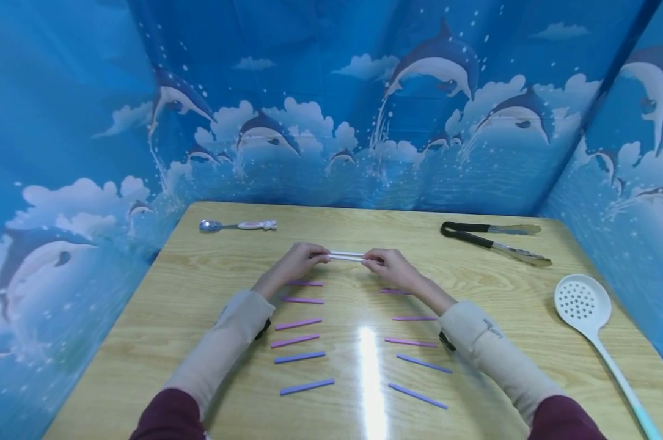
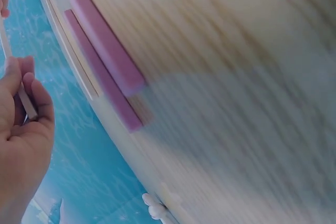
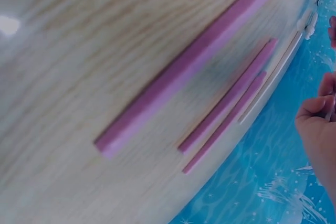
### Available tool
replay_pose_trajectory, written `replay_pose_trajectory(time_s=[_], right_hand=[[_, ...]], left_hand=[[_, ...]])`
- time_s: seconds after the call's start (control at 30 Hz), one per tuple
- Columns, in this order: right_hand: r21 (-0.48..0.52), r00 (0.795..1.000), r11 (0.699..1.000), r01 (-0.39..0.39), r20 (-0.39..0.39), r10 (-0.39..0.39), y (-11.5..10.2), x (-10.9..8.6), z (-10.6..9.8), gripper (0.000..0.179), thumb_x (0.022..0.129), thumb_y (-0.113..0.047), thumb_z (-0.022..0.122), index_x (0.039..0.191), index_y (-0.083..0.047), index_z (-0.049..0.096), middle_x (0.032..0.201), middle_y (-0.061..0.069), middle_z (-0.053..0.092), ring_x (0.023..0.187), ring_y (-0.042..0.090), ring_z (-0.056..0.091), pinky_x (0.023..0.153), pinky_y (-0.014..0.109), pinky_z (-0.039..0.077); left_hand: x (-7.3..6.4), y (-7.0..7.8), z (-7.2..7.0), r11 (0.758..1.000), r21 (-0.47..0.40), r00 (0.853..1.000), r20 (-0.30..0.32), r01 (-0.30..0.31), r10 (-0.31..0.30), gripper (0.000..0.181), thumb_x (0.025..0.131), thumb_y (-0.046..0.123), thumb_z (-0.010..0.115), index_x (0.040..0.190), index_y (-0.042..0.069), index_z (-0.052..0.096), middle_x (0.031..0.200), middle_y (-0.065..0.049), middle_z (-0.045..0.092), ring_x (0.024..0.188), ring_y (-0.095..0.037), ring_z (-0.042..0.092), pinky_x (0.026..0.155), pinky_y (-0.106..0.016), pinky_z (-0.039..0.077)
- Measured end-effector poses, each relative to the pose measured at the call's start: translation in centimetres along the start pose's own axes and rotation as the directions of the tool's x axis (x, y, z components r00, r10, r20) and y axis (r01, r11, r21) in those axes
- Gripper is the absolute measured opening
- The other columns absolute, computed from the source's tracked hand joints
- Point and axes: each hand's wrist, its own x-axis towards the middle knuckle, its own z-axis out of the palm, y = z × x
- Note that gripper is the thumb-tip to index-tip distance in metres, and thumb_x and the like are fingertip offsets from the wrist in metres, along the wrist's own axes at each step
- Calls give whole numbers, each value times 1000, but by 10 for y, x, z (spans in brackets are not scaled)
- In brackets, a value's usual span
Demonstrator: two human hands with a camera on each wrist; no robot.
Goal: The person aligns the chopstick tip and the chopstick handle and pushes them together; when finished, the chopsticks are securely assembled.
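Note:
My left hand (image 1: 309, 253) pinches one end of a thin white stick (image 1: 346, 259). At the other end it is pinched by my right hand (image 1: 387, 266). A second pale line runs right alongside it between the hands. The left wrist view shows the stick's squared end (image 2: 28, 103) among the curled left fingers. Fingers partly hide the grip in the right wrist view, where the right hand (image 3: 317, 116) is at the edge. Under the left forearm are magenta sticks (image 1: 304, 300); another magenta stick (image 1: 395, 291) lies by the right wrist.
Nearer the body, pink sticks (image 1: 295, 340) and blue-violet sticks (image 1: 307, 386) lie in two columns. A spoon (image 1: 238, 225) lies back left, black-handled tongs (image 1: 496, 242) back right, a white skimmer (image 1: 583, 304) at the right. A dolphin-print curtain (image 1: 331, 153) stands behind the table.

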Motion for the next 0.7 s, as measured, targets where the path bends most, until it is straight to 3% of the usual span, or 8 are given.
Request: replay_pose_trajectory(time_s=[0.27,0.57,0.7], right_hand=[[-15,999,999,39,-34,-40,-7,1,-4,22,94,-11,58,102,7,66,76,19,63,54,7,41,47,18,36],[14,1000,1000,-3,-27,3,-6,0,-5,24,95,-12,58,106,8,66,77,19,62,56,8,44,48,19,39],[-6,998,999,48,-35,-48,-7,1,-4,22,94,-11,59,104,7,67,80,20,65,56,7,44,48,19,40]], left_hand=[[-3,9,-3,1000,16,998,-61,-8,9,23,93,10,60,108,-4,68,103,-17,70,97,-29,66,86,-36,54],[-3,14,0,1000,17,998,-69,18,-16,24,92,11,60,109,-5,67,104,-18,70,99,-29,66,87,-35,53],[-4,14,-1,999,29,998,-66,22,-20,24,92,11,60,109,-5,67,103,-18,70,98,-30,66,87,-36,53]])
